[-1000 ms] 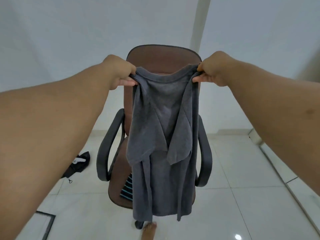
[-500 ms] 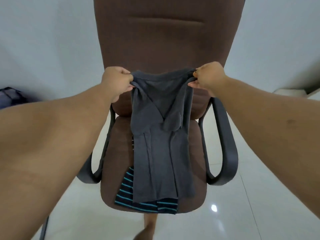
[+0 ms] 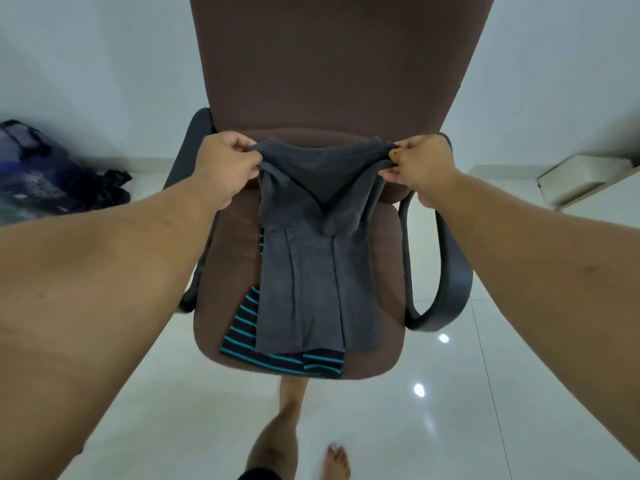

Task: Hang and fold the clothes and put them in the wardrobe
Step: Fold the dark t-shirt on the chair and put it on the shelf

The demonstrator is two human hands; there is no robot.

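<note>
The grey shirt (image 3: 313,271), pinched at its shoulders by the left hand (image 3: 225,164) and right hand (image 3: 420,164), has been lowered from mid-air onto the striped garment (image 3: 277,358) on the chair seat (image 3: 221,271), at frame centre.

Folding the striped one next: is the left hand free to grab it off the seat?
Probably not yet: the left hand grips the grey shirt, which covers most of the striped garment.

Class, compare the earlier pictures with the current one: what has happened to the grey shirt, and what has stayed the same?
The grey shirt has come down: a second ago it hung in the air in front of the chair, now its lower part lies on the seat over the striped garment. The view has closed in on the chair. Unchanged: the left hand and right hand still pinch the shirt's top corners.
</note>
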